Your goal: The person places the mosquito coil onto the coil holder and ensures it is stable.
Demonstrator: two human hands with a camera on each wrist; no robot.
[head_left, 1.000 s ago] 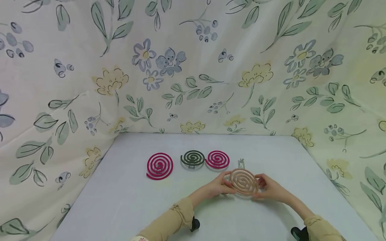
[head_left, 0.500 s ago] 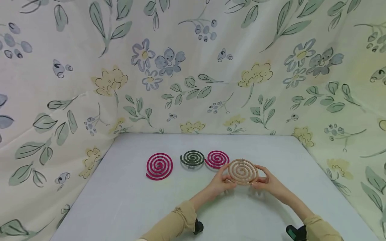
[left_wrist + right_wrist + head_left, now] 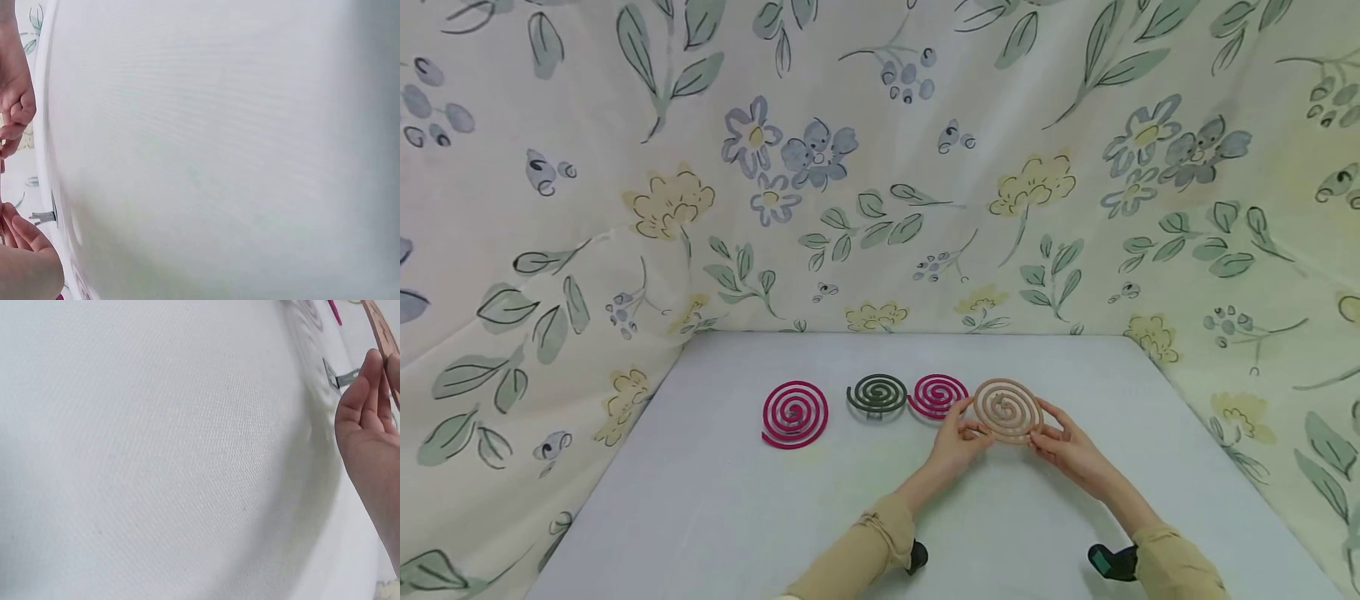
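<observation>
A tan mosquito coil (image 3: 1008, 411) is held up in front of me, its spiral face toward the head camera. My left hand (image 3: 955, 440) pinches its left edge between thumb and fingers. On the opposite edge, my right hand (image 3: 1072, 455) pinches it the same way. In the right wrist view the tan coil (image 3: 379, 334) appears edge-on between thumb and fingers, raised over the table. A small metal stand (image 3: 347, 378) stands upright beyond the hand there. From the head view, that stand sits behind the coil and is mostly covered by it.
On the white table (image 3: 715, 517) a magenta coil (image 3: 795, 415) leans on its stand at left. A dark green coil (image 3: 877, 393) and another magenta coil (image 3: 937, 397) stand side by side, close to my left hand. A flowered cloth (image 3: 880, 250) hangs behind.
Both hands have lifted the tan coil and carried it away from me, up over the metal stand, which was visible beyond it before. The other coils have stayed put.
</observation>
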